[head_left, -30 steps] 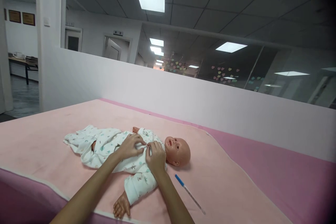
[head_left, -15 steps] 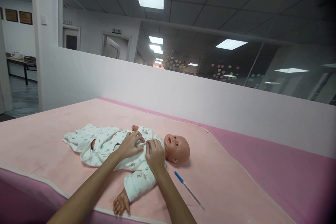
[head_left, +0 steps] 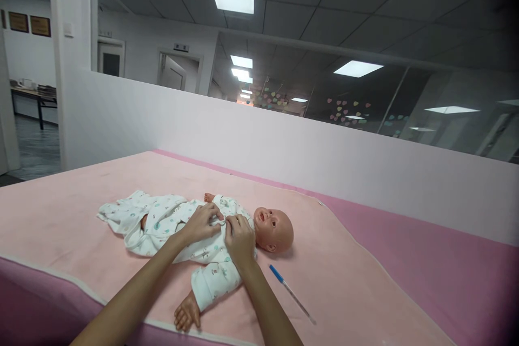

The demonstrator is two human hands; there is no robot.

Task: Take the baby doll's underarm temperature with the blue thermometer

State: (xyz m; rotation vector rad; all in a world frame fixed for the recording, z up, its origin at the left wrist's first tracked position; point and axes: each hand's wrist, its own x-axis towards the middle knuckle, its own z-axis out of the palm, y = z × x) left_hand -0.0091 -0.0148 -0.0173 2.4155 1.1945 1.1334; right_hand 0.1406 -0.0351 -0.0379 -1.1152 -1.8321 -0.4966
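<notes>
**Left hand (head_left: 201, 225) and right hand (head_left: 240, 235) both gripping white cloth garment with small green-teal prints (head_left: 206, 252), chest area**

Subject: smooth, bald, tan baby doll (head_left: 276, 231), on its back on a pale peach-pink cloth mat (head_left: 344, 275). Head toward the right, leg end toward the left. Garment covers trunk and both arms; a patch of tan shows through a gap at the leg end.

Left hand: fingers curled, thumb and forefinger closed on a bit of garment edge at the middle of the chest. Right hand: just beside it on the head side, fingers bent over, likewise pinching the cloth. Fingertips nearly meet; a small white fold runs between them. Whether a fastener sits in the pinch: cannot tell, too small.

Doll's near arm stretches toward the near mat edge, its hand (head_left: 188, 312) bare beyond the cuff. Its far hand (head_left: 209, 197) shows past the left hand.

Slim pen with blue cap and clear barrel (head_left: 287, 287): lying on the mat, right of the right forearm, cap end near the doll's head. Not touched by either hand.

Surroundings: deeper pink surface (head_left: 413, 230) under the mat; plain white low wall (head_left: 243, 135) behind.
</notes>
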